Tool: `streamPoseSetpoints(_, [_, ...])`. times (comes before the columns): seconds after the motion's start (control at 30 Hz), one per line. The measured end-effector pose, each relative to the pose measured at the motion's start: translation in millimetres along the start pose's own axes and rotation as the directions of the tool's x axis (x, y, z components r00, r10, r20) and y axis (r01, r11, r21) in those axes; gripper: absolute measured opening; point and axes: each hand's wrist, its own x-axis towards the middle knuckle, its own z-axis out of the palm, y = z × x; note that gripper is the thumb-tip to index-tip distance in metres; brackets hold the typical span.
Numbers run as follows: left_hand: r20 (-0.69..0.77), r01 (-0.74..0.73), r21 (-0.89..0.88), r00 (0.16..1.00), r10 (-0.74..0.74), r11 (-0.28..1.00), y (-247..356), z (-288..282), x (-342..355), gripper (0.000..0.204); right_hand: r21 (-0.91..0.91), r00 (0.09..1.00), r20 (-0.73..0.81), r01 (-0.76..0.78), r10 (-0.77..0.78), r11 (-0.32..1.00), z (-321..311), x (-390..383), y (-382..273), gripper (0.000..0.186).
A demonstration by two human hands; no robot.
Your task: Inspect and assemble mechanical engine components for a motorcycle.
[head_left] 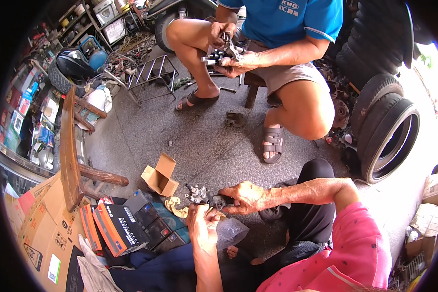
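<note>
In my right hand is what looks like a small carburetor. Its silvery metal body points left, and my thumb and fingers close around its darker end. Just below, the fingers of my left hand are pinched together close to the part. A clear plastic bag hangs from the left hand's inner side; any small piece between the fingertips is hidden. Beside the carburetor lies a crumpled yellowish cloth or glove. An opened small cardboard box stands on the floor beyond it.
Across from me a seated person in a blue shirt holds a similar metal part. Orange-and-black boxes and a wooden stool are at left. Tires stand at right. A metal rack and a dark part lie farther off.
</note>
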Motion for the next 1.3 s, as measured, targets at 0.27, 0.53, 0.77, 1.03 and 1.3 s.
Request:
streamPoseSetpoints(0.27, [-0.010, -0.002, 0.012, 1.000, 0.002, 1.000, 0, -1, 0, 0.014, -0.001, 1.000, 0.025, -0.013, 0.013, 1.000, 0, 1, 0, 0.052])
streamPoseSetpoints(0.53, [-0.004, -0.002, 0.024, 1.000, 0.002, 1.000, 0, -1, 0, 0.015, -0.053, 0.990, -0.104, 0.090, -0.096, 0.994, 4, 1, 3, 0.052])
streamPoseSetpoints(0.77, [-0.059, 0.007, -0.032, 0.998, -0.009, 0.999, 4, 11, -5, 0.019, -0.050, 0.990, -0.097, 0.093, -0.097, 0.994, 5, 2, 5, 0.053])
streamPoseSetpoints(1.03, [-0.049, 0.003, -0.034, 0.999, -0.005, 0.999, 3, 9, -4, 0.020, -0.054, 0.994, -0.081, 0.070, -0.074, 0.996, 4, 2, 3, 0.053])
streamPoseSetpoints(1.3, [-0.038, -0.004, -0.018, 0.999, 0.004, 1.000, 2, 4, -3, 0.014, -0.073, 0.992, -0.092, 0.085, -0.092, 0.994, 7, 2, 7, 0.051])
